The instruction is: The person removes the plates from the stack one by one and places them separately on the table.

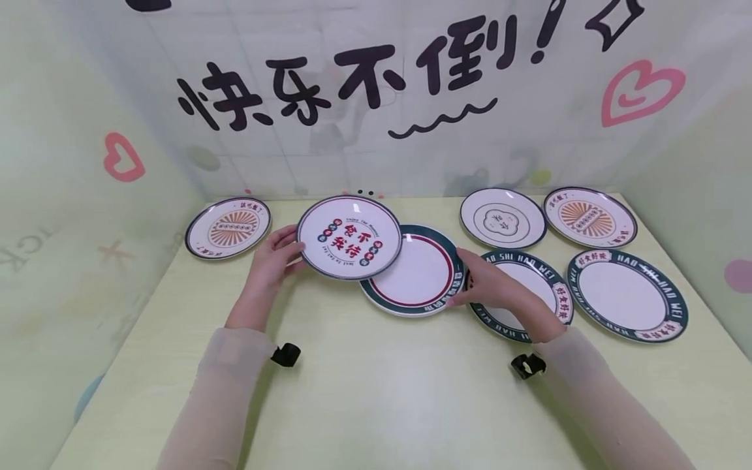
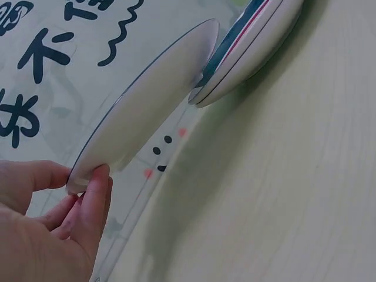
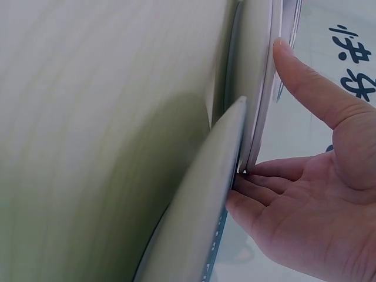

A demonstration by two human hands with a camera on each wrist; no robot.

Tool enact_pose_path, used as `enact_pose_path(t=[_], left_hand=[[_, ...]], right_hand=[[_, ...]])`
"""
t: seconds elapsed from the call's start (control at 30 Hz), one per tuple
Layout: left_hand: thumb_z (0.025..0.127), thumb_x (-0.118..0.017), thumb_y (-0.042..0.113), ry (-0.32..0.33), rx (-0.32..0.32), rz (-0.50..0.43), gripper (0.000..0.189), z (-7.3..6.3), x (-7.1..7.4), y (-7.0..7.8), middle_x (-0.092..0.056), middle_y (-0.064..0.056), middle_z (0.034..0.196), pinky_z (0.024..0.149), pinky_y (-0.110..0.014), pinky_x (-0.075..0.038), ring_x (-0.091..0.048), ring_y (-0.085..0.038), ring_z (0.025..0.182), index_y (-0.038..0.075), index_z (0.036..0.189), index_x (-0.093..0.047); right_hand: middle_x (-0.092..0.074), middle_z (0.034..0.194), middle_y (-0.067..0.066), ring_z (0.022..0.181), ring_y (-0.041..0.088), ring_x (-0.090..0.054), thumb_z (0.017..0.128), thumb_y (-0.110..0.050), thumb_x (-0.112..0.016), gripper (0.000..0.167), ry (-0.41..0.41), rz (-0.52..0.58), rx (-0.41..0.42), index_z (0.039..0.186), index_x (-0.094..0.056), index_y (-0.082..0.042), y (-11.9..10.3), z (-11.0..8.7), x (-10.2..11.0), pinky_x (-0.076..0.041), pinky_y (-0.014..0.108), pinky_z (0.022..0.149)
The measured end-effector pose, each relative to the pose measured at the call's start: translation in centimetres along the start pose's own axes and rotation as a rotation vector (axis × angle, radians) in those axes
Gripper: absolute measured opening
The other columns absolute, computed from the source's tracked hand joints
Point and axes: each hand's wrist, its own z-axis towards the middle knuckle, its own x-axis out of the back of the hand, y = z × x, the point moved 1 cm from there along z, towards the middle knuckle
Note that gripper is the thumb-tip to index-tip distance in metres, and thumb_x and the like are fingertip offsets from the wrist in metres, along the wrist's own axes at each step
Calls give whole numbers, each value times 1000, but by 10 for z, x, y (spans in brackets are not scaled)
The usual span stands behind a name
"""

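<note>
A white plate with red characters (image 1: 349, 225) is held at its left edge by my left hand (image 1: 275, 256). Thumb and fingers pinch the rim, and the plate's underside (image 2: 138, 108) shows raised off the table in the left wrist view. Its right part overlaps a plate with a dark green rim and red ring (image 1: 420, 264). Under that green-rimmed plate, at least one more plate edge shows in the left wrist view. My right hand (image 1: 490, 281) grips the right edge of these stacked plates, thumb (image 3: 288, 59) on the upper side and fingers at the lower side.
On the pale table (image 1: 376, 391), a sunburst plate (image 1: 229, 228) lies at the far left. At the right are a plate with a black emblem (image 1: 502, 219), another sunburst plate (image 1: 590, 217), and two green-rimmed lettered plates (image 1: 531, 281), one partly behind my right arm. A printed wall (image 1: 352, 156) stands behind.
</note>
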Motion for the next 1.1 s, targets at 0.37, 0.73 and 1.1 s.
enact_pose_path(t=[0.37, 0.73, 1.1], left_hand=[[95, -55, -6, 257, 98, -236, 63, 10, 32, -2, -46, -1, 151, 68, -17, -61, -63, -6, 87, 20, 151, -40], [94, -56, -8, 296, 117, -245, 61, 21, 30, -9, -55, 2, 131, 66, -19, -61, -64, -8, 84, 16, 148, -42], [98, -50, -6, 263, 183, -156, 69, 26, 27, -10, -49, 3, 133, 79, -14, -59, -56, -5, 92, 20, 158, -28]], right_hand=[[-32, 159, 25, 148, 43, -28, 78, -22, -86, 104, -4, 13, 19, 156, -22, 2, 4, -3, -10, -26, 58, 123], [-31, 159, 25, 148, 44, -28, 79, -23, -85, 103, 8, -6, 22, 156, -22, 2, 4, -5, -7, -27, 59, 122], [-33, 158, 25, 147, 43, -30, 79, -23, -85, 103, 11, -7, 30, 156, -22, 2, 2, -2, -4, -28, 58, 122]])
